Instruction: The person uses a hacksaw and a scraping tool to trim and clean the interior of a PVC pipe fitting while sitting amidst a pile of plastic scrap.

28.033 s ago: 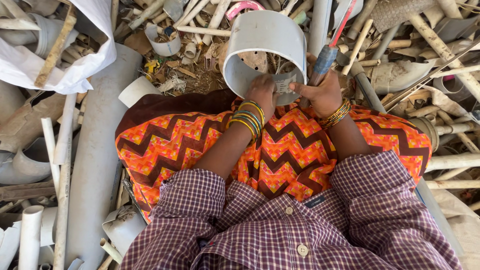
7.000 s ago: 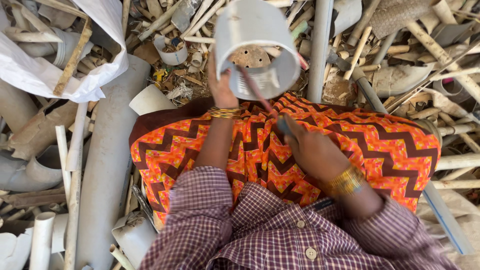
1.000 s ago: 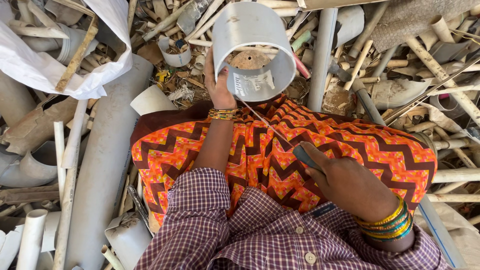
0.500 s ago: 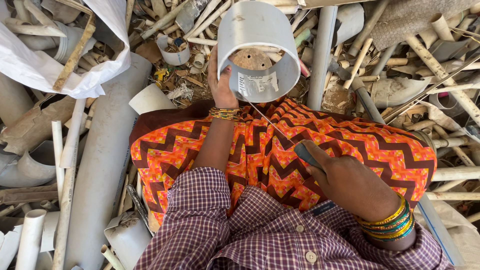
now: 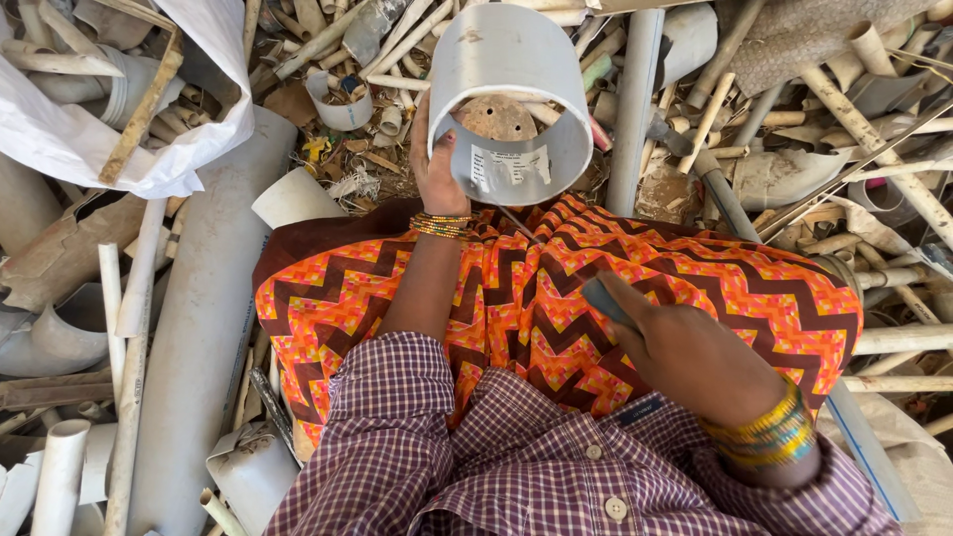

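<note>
My left hand [image 5: 437,171] grips the left rim of a short, wide white pipe section [image 5: 508,62], held tilted over my knees with its open end facing me. A paper label [image 5: 511,169] is stuck inside its lower wall. Drawn back over my lap, my right hand [image 5: 695,359] is closed around the grey handle of a tool [image 5: 604,296]. Its thin blade [image 5: 516,224] points at the pipe's lower rim. An orange zigzag cloth [image 5: 476,308] covers my lap.
Scrap plastic pipes lie all around. A long thick grey pipe [image 5: 199,298] runs along my left side, and a white sack [image 5: 94,134] sits at the upper left. A grey pipe [image 5: 631,109] stands just right of the held section. Thin tubes [image 5: 893,342] pile up on the right.
My right hand has drawn the tool back from the pipe toward my body since the older frames. Over the last second both hands and the pipe have barely shifted.
</note>
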